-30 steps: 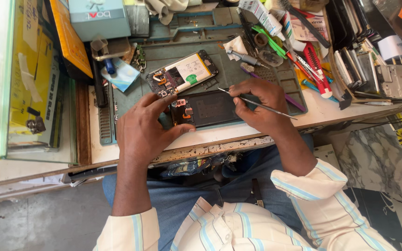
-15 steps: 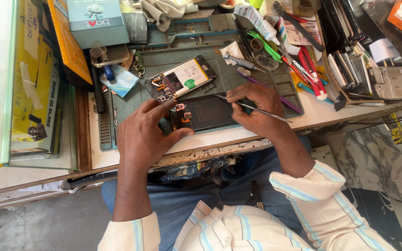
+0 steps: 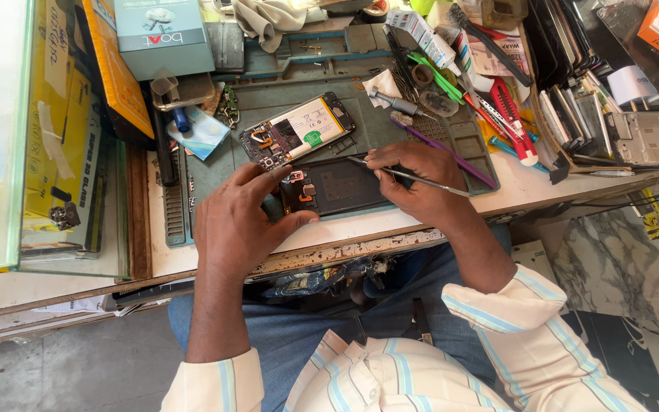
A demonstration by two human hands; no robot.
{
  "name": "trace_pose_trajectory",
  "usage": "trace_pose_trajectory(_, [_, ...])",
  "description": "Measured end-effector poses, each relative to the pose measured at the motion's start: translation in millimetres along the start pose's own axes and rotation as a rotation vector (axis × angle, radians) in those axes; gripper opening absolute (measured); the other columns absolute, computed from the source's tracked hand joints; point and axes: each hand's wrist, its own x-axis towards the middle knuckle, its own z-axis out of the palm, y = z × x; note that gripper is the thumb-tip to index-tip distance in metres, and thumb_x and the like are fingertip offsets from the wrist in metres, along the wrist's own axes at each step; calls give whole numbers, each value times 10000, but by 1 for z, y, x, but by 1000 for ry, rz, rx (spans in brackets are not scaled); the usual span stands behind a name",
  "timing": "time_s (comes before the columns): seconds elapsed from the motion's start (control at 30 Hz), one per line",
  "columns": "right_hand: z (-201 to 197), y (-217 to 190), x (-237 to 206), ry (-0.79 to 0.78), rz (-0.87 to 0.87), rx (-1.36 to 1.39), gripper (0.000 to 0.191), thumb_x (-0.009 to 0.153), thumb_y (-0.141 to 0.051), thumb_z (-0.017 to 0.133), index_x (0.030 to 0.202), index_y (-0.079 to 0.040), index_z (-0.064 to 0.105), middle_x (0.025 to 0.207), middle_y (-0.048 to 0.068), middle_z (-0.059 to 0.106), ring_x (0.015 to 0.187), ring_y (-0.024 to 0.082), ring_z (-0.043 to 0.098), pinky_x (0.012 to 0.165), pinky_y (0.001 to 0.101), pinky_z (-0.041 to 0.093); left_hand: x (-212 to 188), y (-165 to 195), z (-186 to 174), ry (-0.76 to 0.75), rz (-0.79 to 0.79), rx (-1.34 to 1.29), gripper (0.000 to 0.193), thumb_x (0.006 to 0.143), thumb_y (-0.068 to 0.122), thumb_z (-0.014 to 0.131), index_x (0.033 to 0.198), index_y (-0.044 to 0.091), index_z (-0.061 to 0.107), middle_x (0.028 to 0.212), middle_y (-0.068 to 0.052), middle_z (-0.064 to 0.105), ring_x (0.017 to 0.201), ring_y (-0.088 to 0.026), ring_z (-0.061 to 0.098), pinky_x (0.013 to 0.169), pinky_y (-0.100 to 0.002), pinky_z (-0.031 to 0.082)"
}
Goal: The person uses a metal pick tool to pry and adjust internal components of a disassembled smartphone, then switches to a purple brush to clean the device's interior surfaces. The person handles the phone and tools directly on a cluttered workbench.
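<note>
Since the earlier view, your hands have barely shifted. On the grey-green rubber work mat point(image 3: 215, 175), your left hand point(image 3: 242, 221) clamps the dark opened phone body point(image 3: 337, 187), long axis left-right; your right hand point(image 3: 413, 179) pinches slim metal tweezers point(image 3: 409, 174), tips leftward.

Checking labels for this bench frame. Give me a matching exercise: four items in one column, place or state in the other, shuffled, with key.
Items:
1. dark phone panel
2. metal tweezers
3. opened phone with battery
4. teal box

Places or states:
A. lying beyond the panel on the green mat
B. steadied by the left hand
C. at the far left of the bench, top of the view
D. gripped in the right hand

Pairs: 1-B, 2-D, 3-A, 4-C
</note>
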Motion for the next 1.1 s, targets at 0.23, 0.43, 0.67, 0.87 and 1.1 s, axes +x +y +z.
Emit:
trace_pose_trajectory(0.23, [0,3,0,31,18,3,179,860,36,751,1008,-48,696,1081,109,766,1078,232,771,924,345,626,1,0,-1,-41,-33,11,803,554,628,883,1233,222,750,1071,1,718,831,-222,729,672,-411,570])
trace_pose_trajectory(0.43, [0,5,0,30,22,-9,167,860,37,747,993,-42,685,1068,109,763,1038,226,770,892,343,625,0,0,-1,-15,-12,7,783,559,625,887,1220,225,760,1061,0,721,829,-223,727,667,-408,569])
trace_pose_trajectory(0.67, [0,5,0,50,20,-28,165,853,36,745,975,-45,669,1033,100,749,1010,222,762,882,340,620,0,-2,1,-14,-18,7,786,549,625,889,1218,234,762,1060,0,719,822,-220,727,661,-406,567])
trace_pose_trajectory(0.87, [1,6,-1,60,23,-9,162,856,40,735,977,-43,666,1035,101,742,1012,213,762,875,334,627,0,-2,1,-22,-19,19,785,553,640,882,1217,237,761,1063,6,719,802,-213,729,657,-397,571])
trace_pose_trajectory(1.1, [1,7,-2,109,92,50,80,952,-35,716,1029,-33,698,998,99,751,899,184,756,772,289,605,0,0,-1,-12,-25,-6,779,556,642,881,1202,221,769,1051,2,718,735,-211,722,629,-396,565])
